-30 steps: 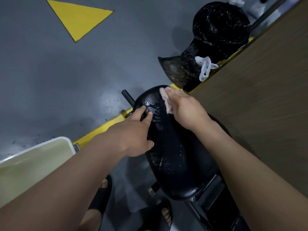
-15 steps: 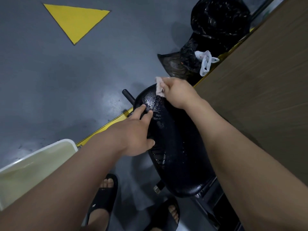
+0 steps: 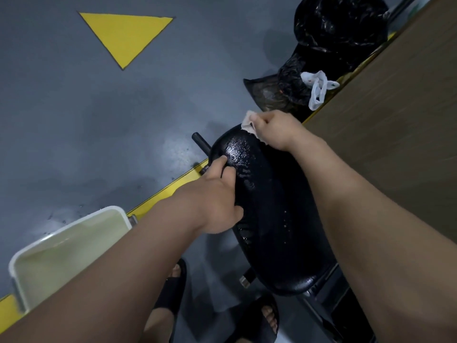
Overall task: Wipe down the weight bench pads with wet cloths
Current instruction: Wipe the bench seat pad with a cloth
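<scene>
A black bench pad [image 3: 274, 219] runs from the lower right up to the middle, its surface wet and shiny. My right hand [image 3: 274, 129] grips a small white cloth [image 3: 248, 122] at the pad's far tip. My left hand [image 3: 217, 196] holds the pad's left edge, fingers lying on top and thumb against the side.
A white basin [image 3: 66, 246] stands on the grey floor at lower left. Black rubbish bags [image 3: 331, 45] with a white plastic bag [image 3: 317, 87] lie beyond the pad. A wooden wall [image 3: 395, 120] is on the right. A black bar [image 3: 201, 143] sticks out left of the pad. My sandalled feet [image 3: 173, 288] are below.
My right hand slid the cloth from the pad's upper surface up to its far tip. My left hand kept its hold on the left edge.
</scene>
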{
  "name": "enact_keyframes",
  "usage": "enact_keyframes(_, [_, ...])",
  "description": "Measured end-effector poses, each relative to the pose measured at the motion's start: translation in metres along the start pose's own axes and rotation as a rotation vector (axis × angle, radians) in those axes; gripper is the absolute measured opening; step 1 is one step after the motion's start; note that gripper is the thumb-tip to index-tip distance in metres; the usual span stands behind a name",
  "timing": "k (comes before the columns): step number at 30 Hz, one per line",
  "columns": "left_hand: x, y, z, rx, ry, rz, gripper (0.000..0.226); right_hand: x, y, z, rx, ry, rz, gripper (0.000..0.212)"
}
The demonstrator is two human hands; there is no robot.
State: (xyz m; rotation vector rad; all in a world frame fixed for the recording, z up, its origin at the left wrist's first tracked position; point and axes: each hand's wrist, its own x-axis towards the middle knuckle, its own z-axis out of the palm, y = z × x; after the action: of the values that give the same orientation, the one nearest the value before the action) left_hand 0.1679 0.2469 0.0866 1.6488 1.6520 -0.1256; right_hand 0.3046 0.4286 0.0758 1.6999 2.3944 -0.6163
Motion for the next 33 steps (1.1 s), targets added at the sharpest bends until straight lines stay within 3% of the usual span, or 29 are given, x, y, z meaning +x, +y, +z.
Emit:
enact_keyframes(4, [0.001, -0.003, 0.003, 0.001, 0.012, -0.015, 0.084, -0.012, -0.028, 0.018, -0.185, 0.044, -0.222, 0.04])
enact_keyframes(7, [0.002, 0.0, 0.006, 0.003, 0.02, -0.024, 0.084, -0.015, -0.029, 0.021, -0.165, 0.045, -0.281, 0.041])
enact_keyframes(14, [0.002, 0.003, 0.008, -0.003, 0.041, -0.026, 0.087, -0.037, 0.026, -0.011, -0.019, -0.02, -0.003, 0.039])
enact_keyframes(20, [0.0, -0.002, 0.007, -0.011, 0.027, -0.001, 0.088, -0.075, 0.054, -0.019, -0.092, -0.047, 0.133, 0.044])
enact_keyframes(25, [0.003, -0.001, 0.007, -0.02, 0.027, -0.018, 0.089, -0.039, 0.0, -0.01, -0.121, -0.061, 0.001, 0.029])
enact_keyframes(30, [0.007, 0.0, 0.011, -0.027, 0.031, -0.031, 0.085, -0.055, 0.013, -0.005, -0.166, -0.015, -0.142, 0.054])
enact_keyframes(33, [0.008, 0.0, 0.011, -0.039, 0.026, -0.026, 0.082, -0.095, 0.035, -0.001, -0.202, 0.054, -0.239, 0.057])
